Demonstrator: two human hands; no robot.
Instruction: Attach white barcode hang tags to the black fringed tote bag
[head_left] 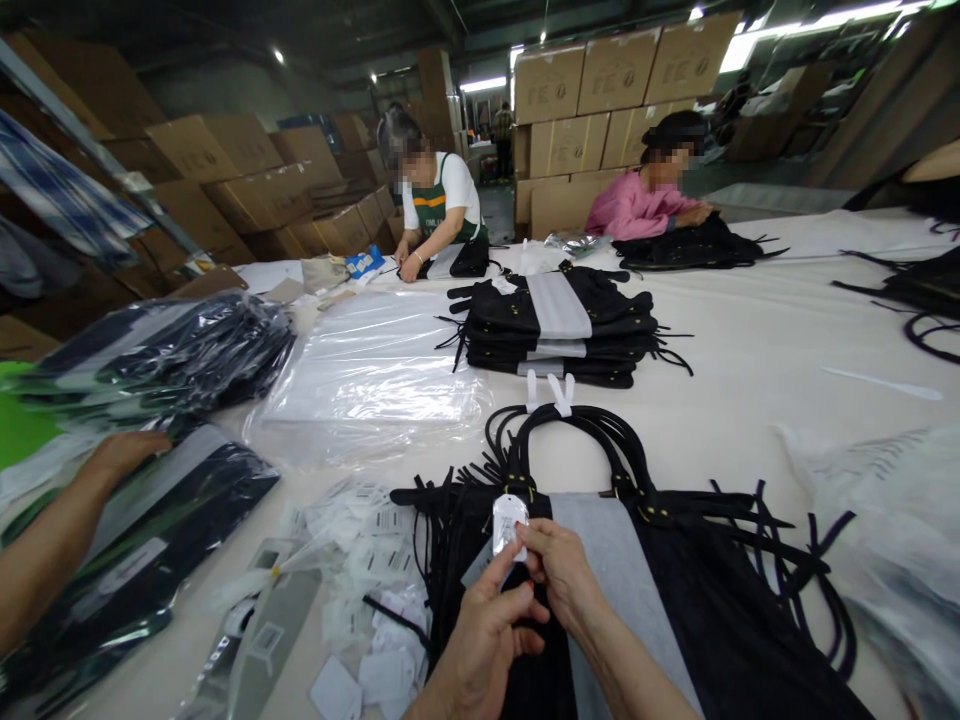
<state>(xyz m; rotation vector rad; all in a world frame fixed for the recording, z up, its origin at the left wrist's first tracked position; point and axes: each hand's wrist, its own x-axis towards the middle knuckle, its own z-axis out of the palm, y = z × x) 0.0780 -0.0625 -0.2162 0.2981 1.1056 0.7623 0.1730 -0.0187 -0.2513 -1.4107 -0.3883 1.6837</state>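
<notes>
A white hang tag sits just below the handle base of a black fringed handbag, which lies flat on the table. My right hand pinches the tag at its lower right edge between thumb and fingertips. From below, my left hand has its index fingertip and thumb close together at the tag's bottom edge, the other fingers curled. A greyish card shows partly behind the tag. White paper strip wraps the bag's middle, and white wrapping is on its looped handles.
Left of the bag lie loose white tags, small printed packets and a grey tag bundle. Stacked black bags, clear plastic bags and packed bags lie beyond. Another person's arm reaches in; two co-workers work opposite.
</notes>
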